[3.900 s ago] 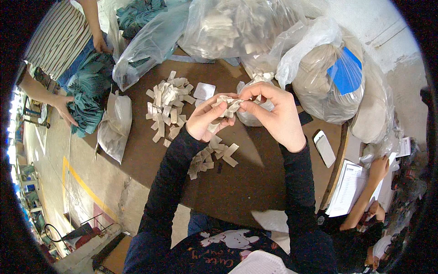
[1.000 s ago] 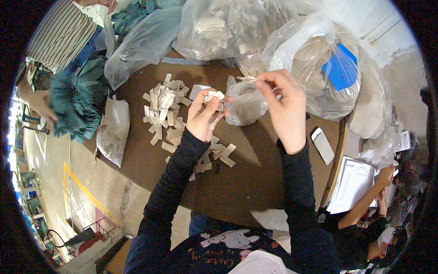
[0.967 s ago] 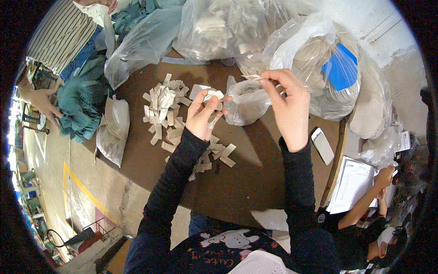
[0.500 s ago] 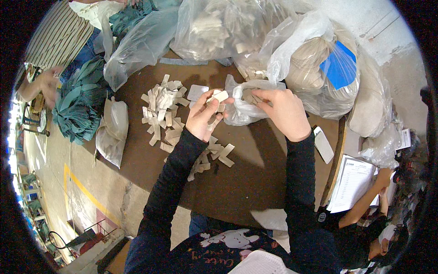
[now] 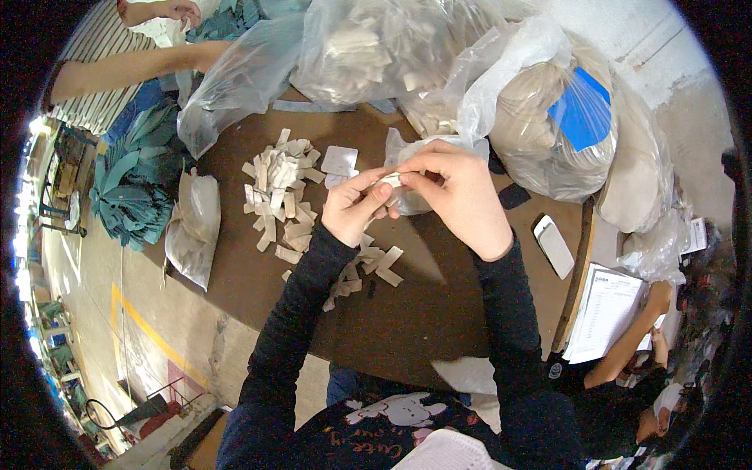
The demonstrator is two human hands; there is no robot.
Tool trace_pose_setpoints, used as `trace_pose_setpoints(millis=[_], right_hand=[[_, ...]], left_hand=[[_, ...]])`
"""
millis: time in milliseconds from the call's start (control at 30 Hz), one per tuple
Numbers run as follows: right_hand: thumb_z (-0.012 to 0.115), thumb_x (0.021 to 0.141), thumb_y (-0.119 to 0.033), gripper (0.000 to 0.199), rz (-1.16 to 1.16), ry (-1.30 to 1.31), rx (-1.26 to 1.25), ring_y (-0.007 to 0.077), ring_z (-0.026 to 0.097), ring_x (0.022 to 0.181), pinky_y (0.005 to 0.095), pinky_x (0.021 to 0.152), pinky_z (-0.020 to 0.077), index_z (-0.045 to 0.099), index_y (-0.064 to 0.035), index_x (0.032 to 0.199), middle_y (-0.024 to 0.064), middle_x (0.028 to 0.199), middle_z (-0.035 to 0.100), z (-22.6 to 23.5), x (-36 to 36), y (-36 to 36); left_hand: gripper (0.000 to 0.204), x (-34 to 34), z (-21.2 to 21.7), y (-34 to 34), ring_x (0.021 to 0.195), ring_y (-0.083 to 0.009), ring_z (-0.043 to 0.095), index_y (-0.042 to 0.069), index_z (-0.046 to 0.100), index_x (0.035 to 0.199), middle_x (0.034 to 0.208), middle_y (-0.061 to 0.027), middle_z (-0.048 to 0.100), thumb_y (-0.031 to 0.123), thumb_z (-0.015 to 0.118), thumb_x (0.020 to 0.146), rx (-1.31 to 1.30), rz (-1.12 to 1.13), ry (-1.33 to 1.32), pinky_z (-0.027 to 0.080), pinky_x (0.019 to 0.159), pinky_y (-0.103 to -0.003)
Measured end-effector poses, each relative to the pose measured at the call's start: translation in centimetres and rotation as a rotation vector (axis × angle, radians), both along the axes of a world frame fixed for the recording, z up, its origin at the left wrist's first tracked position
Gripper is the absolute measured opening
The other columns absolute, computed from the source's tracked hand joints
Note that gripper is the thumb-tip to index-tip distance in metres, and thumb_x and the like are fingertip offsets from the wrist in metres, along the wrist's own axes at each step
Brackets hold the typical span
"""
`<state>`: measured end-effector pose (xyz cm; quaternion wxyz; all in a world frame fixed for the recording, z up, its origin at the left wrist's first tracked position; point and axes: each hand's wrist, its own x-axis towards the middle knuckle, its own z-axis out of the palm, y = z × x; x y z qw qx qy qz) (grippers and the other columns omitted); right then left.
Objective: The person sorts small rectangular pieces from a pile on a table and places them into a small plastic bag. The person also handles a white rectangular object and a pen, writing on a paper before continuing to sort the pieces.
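Observation:
My left hand (image 5: pixel 354 207) and my right hand (image 5: pixel 457 196) meet above the brown table (image 5: pixel 439 313), pinching a small beige tag (image 5: pixel 390 180) between their fingertips. Right behind them lies a small clear plastic bag (image 5: pixel 411 200) with more tags inside, touching my right hand. A loose pile of beige tags (image 5: pixel 278 196) lies to the left of my left hand. A few more tags (image 5: pixel 374 262) are scattered under my wrists.
Large clear bags of beige pieces (image 5: pixel 540 117) crowd the table's far side. A smaller filled bag (image 5: pixel 192 235) hangs at the left edge. A phone (image 5: pixel 554 246) lies to the right. A person in a striped shirt (image 5: pixel 102 70) works at the upper left; another person (image 5: pixel 634 352) holds papers (image 5: pixel 607 309) at the lower right.
My right hand has come away from the small bag's mouth and joined my left hand at one tag. The person at the upper left has shifted an arm.

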<state>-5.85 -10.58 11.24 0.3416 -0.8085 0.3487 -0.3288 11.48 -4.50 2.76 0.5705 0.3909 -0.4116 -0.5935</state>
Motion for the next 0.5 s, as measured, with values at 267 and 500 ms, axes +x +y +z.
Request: trace_pose_setpoints(millis=[267,500], right_hand=[[0.069,0.084,-0.004,0.011,-0.012,-0.039,0.039,0.0123,0.061,0.069,0.0256,0.063,0.0462,0.073,-0.0013,0.093,0.0069,0.086,0.070,0.5,-0.3,0.3],[0.065,0.086,-0.001,0.014,-0.150,-0.147,0.071,0.0101,0.061,0.062,0.0239,0.060,0.0465,0.071,-0.0007,0.099,0.0067,0.087,0.070,0.7,0.0,0.3]], left_hand=[[0.018,-0.1,-0.1,-0.1,0.074,-0.0161,0.065,0.002,0.055,0.113,0.093,-0.0104,0.067,0.008,0.058,0.097,-0.096,0.104,0.154,0.046,0.059,-0.023],[0.024,0.4,0.2,-0.5,0.062,-0.0129,0.058,0.003,0.054,0.117,0.086,-0.0108,0.068,0.018,0.056,0.099,-0.048,0.236,0.137,0.043,0.055,-0.022]])
